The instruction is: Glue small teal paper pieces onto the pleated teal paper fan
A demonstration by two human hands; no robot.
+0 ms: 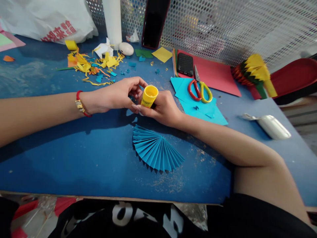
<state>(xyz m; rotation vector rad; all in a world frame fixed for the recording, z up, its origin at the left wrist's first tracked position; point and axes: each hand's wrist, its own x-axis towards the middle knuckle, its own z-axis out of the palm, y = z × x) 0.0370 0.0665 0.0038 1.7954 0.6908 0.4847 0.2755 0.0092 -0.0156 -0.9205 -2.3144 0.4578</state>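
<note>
A yellow glue stick [149, 96] rises from the fist of my right hand [165, 108], which is wrapped round it; its hollow end faces up. Close beside it, my left hand [123, 94] has its fingers curled in, the tips meeting the right hand's thumb. Whatever those left fingers pinch, if anything, is hidden. Just below both hands, a pleated blue paper fan [157, 148] lies spread on the blue table [74, 158]. To the right, scissors [199, 91] with one red and one yellow handle rest on light blue paper sheets [215, 114].
Yellow, orange and blue paper scraps [91, 64] are heaped at the back left, near a white plastic bag [49, 19]. A phone [155, 23] leans on the perforated metal screen. Red paper [215, 72], a black device [185, 63] and a white case [273, 126] lie at right.
</note>
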